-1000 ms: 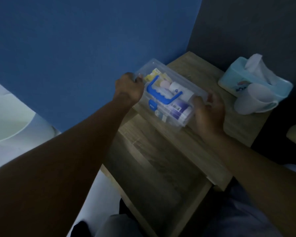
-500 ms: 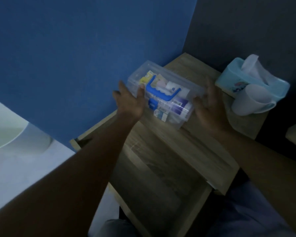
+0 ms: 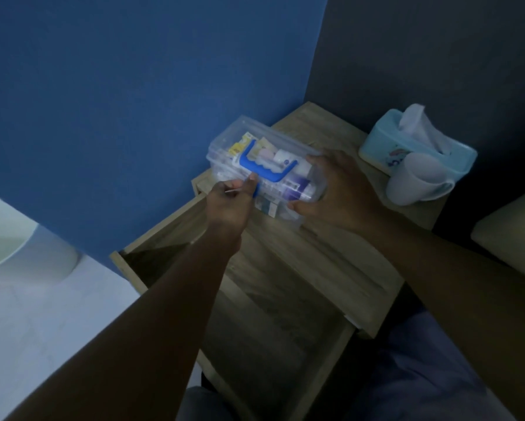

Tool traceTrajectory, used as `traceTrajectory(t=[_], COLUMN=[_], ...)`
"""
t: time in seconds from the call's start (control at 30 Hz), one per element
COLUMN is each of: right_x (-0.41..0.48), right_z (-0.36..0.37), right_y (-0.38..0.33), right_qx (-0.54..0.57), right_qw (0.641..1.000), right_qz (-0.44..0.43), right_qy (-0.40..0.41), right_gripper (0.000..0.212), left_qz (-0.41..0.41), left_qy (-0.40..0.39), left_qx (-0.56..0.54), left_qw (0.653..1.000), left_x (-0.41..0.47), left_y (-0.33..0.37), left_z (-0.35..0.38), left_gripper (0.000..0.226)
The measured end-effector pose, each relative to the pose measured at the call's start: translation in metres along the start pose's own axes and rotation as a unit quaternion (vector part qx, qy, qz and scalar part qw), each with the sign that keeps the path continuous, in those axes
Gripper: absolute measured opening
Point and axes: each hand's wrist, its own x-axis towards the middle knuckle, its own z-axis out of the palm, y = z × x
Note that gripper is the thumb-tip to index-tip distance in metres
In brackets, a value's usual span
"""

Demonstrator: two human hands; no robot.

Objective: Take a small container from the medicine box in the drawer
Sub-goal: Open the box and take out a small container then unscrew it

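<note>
Wooden desk (image 3: 300, 256) fills the corner where blue wall meets dark wall, its drawer (image 3: 273, 338) pulled open below the near edge. At the desk's left rear edge sits the clear medicine box (image 3: 255, 147), lid shut, blue handle (image 3: 264, 168) on top, packed with small bottles and packets. A pale blue tissue box (image 3: 385, 147) stands at the right rear corner, a white mug (image 3: 413, 183) lying against it. The right hand (image 3: 343, 189) is spread, clasping the box's right end. The left hand (image 3: 228, 202) has fingers curled at the box's front latch, pinching something thin and pale.
</note>
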Motion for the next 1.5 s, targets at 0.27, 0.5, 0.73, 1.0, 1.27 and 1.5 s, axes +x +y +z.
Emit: traceTrajectory(t=[0.27,0.5,0.73,1.0,1.27,1.5], right_x=[-0.003,-0.004,0.000,0.025,0.052,0.043], right_z=[0.005,0.001,-0.013,-0.067,-0.049,0.013], right_y=[-0.004,-0.015,-0.020,-0.009,0.008,0.012], right_qx=[-0.003,-0.055,-0.032,0.108,0.243,0.232], right_qw=[1.000,0.997,0.996,0.990,0.900,0.932], right_qz=[0.010,0.003,0.004,0.024,0.208,0.246], right_qy=[0.006,-0.054,-0.089,0.090,0.297,0.135], right_gripper=[0.102,0.115,0.126,0.077,0.044,0.067], left_qz=[0.048,0.194,0.095,0.333,0.315,0.299], left_qy=[-0.040,-0.060,-0.172,-0.142,-0.159,-0.158], left_qx=[0.011,0.197,0.226,0.504,0.657,0.628], left_qw=[0.998,0.959,0.954,0.784,0.666,0.701], left_x=[-0.009,-0.011,-0.013,-0.001,0.010,0.008], left_y=[-0.001,-0.024,-0.005,0.024,0.015,0.017], left_z=[-0.014,-0.025,-0.028,-0.044,-0.042,-0.038], left_gripper=[0.020,0.041,0.086,0.069,0.079,0.080])
